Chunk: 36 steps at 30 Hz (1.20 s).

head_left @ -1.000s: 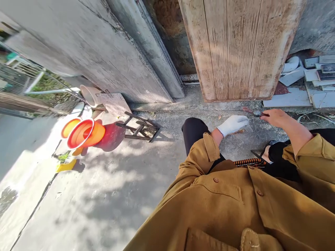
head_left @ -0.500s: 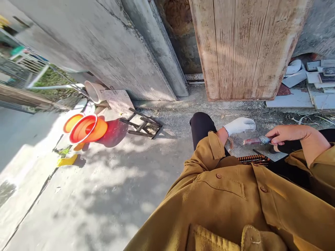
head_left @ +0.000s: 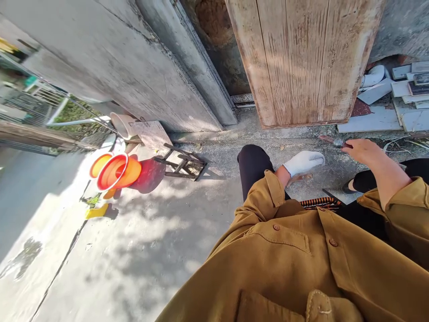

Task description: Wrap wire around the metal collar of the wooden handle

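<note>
My left hand (head_left: pixel 304 163), in a white knitted glove, is closed with its fingers pressed together near my left knee. A thin wire appears to come from its fingertips, very faint now. My bare right hand (head_left: pixel 362 150) is wrapped round one end of a reddish-brown stick (head_left: pixel 326 139). Grey wire (head_left: pixel 339 142) is wound about the stick close to my fingers. The stick points left, higher in view than the glove and apart from it. Just below the glove a brownish piece (head_left: pixel 301 178) shows against the ground.
An orange-and-black woven edge (head_left: pixel 317 203) shows by my lap. A small dark wooden stool (head_left: pixel 182 163) lies to the left, with orange buckets (head_left: pixel 115 172) and a yellow object (head_left: pixel 96 211) beyond. Wooden boards (head_left: pixel 308 62) lean ahead; stacked tiles (head_left: pixel 372 123) lie at right.
My right hand has moved up and away from the glove, carrying the wire-wound stick. My left hand has stayed nearly in place. The view has shifted slightly.
</note>
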### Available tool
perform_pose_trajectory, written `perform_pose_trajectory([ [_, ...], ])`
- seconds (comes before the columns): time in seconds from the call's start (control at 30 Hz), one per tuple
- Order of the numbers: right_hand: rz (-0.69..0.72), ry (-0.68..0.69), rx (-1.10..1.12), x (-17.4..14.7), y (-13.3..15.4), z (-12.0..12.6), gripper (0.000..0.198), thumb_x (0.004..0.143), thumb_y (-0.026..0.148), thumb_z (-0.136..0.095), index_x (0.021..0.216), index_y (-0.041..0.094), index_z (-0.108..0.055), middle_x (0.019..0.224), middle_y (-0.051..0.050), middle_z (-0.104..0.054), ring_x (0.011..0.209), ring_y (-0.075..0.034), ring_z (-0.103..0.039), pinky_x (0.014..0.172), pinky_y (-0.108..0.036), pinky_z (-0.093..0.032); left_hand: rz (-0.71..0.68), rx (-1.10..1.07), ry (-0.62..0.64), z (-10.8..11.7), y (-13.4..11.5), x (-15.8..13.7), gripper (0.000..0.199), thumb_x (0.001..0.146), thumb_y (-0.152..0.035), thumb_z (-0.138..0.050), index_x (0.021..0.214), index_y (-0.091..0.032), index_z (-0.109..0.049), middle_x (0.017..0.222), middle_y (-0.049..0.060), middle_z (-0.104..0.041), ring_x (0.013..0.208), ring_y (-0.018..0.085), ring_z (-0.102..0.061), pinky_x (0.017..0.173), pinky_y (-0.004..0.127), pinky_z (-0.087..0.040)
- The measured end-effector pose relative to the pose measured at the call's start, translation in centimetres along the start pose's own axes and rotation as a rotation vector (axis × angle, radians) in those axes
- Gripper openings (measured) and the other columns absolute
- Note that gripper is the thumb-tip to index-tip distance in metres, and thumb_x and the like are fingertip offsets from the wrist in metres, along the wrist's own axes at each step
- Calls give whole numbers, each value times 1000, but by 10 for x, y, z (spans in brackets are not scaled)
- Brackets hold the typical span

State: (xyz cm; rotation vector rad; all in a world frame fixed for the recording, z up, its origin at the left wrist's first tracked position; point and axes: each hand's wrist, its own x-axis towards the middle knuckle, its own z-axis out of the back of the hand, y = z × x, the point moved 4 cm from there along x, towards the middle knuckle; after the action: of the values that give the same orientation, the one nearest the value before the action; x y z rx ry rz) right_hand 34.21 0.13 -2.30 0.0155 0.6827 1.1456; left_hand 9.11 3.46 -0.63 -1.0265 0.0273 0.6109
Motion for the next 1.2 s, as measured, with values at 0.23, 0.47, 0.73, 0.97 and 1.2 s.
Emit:
perform_pose_trajectory([
  [0.23, 226, 656, 42, -44, 16, -33, 35, 82, 55, -88, 77, 23, -74, 79, -6, -71, 75, -23, -63, 73, -37, -48, 43, 26, -107, 16, 18, 2, 32, 110, -26, -54, 122, -14, -81, 131, 9, -85, 124, 20, -75, 116, 28, -52],
  [0.47, 384, 347, 721, -47, 30, 5, 55, 83, 73, -89, 91, 22, -71, 85, -4, -66, 73, -16, -50, 67, -32, -45, 60, -158, -133, 5, 30, 7, 32, 110, -30, -55, 117, -11, -80, 119, 9, -83, 110, 18, -72, 109, 30, -55],
  [0.73, 33, -2, 386, -12, 23, -1, 25, 107, 46, -60, 98, 22, -65, 92, -9, -71, 76, -18, -60, 75, -33, -53, 29, 104, -16, 3, 28, -7, 32, 112, -29, -54, 121, -16, -82, 123, 6, -85, 113, 19, -74, 109, 26, -53],
  [0.97, 4, 131, -35, 0, 17, -14, 28, 93, 43, -72, 76, 25, -57, 94, -18, -74, 100, -36, -70, 88, -47, -49, 42, 330, 3, 3, 22, -5, 38, 115, -34, -53, 131, -21, -84, 131, 10, -85, 121, 25, -77, 108, 31, -53],
  [1.2, 250, 802, 83, -46, 30, -40, 41, 74, 61, -91, 77, 23, -75, 75, -5, -69, 66, -19, -56, 67, -36, -45, 13, -58, -24, 8, 23, 0, 29, 110, -27, -58, 119, -13, -82, 125, 8, -85, 117, 20, -73, 113, 29, -52],
])
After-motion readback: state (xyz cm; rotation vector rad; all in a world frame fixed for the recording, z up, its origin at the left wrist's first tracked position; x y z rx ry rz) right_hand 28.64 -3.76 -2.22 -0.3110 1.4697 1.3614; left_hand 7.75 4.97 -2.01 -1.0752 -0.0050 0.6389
